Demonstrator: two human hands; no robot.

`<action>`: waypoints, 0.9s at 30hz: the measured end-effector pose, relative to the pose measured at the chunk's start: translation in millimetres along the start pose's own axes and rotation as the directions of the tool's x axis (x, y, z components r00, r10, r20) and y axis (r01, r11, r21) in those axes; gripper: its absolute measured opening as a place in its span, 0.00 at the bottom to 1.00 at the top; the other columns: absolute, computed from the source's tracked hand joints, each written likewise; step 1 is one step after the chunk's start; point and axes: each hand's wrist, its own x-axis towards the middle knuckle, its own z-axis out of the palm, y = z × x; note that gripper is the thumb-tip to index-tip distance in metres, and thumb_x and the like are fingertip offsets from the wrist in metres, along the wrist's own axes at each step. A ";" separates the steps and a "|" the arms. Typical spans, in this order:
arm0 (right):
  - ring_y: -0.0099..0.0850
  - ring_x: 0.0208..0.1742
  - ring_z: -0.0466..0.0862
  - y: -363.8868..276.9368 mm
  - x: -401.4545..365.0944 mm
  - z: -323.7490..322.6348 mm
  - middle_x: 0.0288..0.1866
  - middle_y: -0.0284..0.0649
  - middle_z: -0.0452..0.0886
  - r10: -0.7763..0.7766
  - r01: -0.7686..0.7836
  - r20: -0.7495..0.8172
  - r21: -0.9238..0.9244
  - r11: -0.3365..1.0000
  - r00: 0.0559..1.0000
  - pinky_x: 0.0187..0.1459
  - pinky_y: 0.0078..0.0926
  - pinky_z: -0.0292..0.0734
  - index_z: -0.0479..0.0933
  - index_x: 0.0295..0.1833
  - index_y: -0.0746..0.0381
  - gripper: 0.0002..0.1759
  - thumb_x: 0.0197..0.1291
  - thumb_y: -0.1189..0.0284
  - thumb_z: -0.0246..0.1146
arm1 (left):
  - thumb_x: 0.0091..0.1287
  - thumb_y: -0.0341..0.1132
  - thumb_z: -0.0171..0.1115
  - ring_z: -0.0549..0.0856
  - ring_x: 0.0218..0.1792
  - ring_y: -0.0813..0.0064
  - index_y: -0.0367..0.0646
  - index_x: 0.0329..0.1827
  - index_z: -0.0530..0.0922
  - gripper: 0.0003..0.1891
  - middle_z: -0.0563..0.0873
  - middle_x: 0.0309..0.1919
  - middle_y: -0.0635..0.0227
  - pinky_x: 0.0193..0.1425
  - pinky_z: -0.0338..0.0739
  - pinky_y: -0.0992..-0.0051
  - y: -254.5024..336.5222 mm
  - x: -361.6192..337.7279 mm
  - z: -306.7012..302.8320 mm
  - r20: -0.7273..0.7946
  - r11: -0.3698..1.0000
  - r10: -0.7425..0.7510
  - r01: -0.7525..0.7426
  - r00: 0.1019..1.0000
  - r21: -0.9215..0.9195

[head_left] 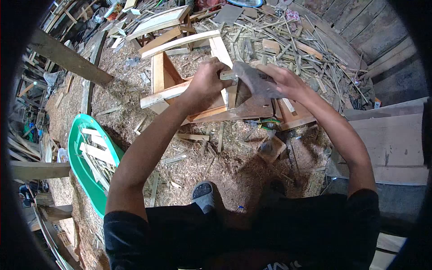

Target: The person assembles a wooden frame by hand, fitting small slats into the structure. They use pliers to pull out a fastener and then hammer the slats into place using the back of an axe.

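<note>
My left hand (209, 83) is closed around the end of a narrow piece at the top centre, above a wooden frame (166, 93). Just to its right, my right hand (283, 81) grips a grey, flat, sheet-like piece (255, 81), whose left edge meets the narrow piece. Pale boards form the frame, with a curved strip (180, 43) along its far side. Under my hands lies a brown board (252, 109), partly hidden by them.
A green tub (77, 148) holding wood offcuts stands at the left. A post (72, 58) slants in at the upper left. Scrap strips (288, 49) lie heaped at the upper right. A small box (271, 148) sits on the shavings-covered floor. A large panel (387, 144) is at the right.
</note>
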 end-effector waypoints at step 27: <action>0.50 0.53 0.83 -9.0 6.6 10.7 0.56 0.48 0.80 0.000 0.013 -0.107 0.114 0.993 0.994 0.51 0.41 0.80 0.69 0.67 0.57 0.28 0.61 0.72 0.66 | 0.48 0.39 0.80 0.86 0.37 0.62 0.37 0.44 0.85 0.22 0.83 0.39 0.58 0.43 0.82 0.67 -8.9 0.8 6.9 -0.065 0.996 0.088 -0.089 0.994 -0.004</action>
